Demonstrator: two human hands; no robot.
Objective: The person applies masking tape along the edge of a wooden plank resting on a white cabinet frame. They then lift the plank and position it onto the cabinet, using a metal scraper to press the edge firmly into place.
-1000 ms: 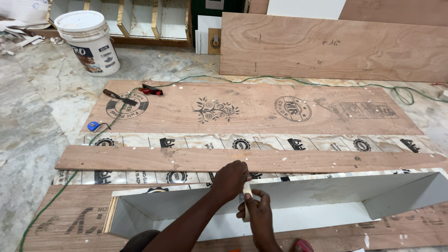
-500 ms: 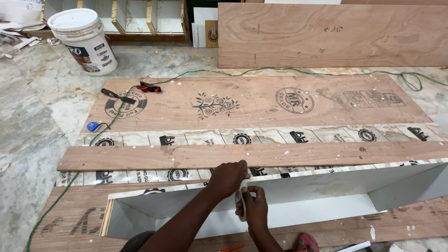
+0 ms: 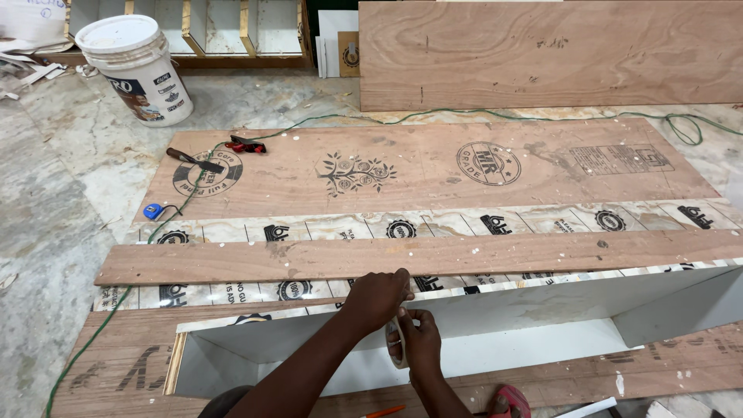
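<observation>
My left hand [image 3: 378, 297] rests with closed fingers on the top edge of a long white open box [image 3: 542, 310] that lies on its side. It pinches something small there, apparently the end of the tape. Just below it, my right hand [image 3: 420, 346] grips a small pale roll of tape [image 3: 393, 345] held upright against the box's inner wall. A narrow plywood strip [image 3: 464, 254] lies right behind the box edge. Beyond the strip a large printed plywood sheet [image 3: 433, 166] lies flat on the floor.
A white bucket [image 3: 139, 66] stands at the back left. A dark-handled tool [image 3: 193, 160], a red tool [image 3: 244, 145] and a blue tape measure [image 3: 152, 210] lie by the sheet's left end, with a green cable [image 3: 101, 333] alongside. Another plywood board [image 3: 542, 54] leans at the back. My sandalled foot [image 3: 511, 402] is at the bottom.
Both hands stay at the same spot on the box's top edge, with the roll still in my right hand. Only the view has shifted slightly.
</observation>
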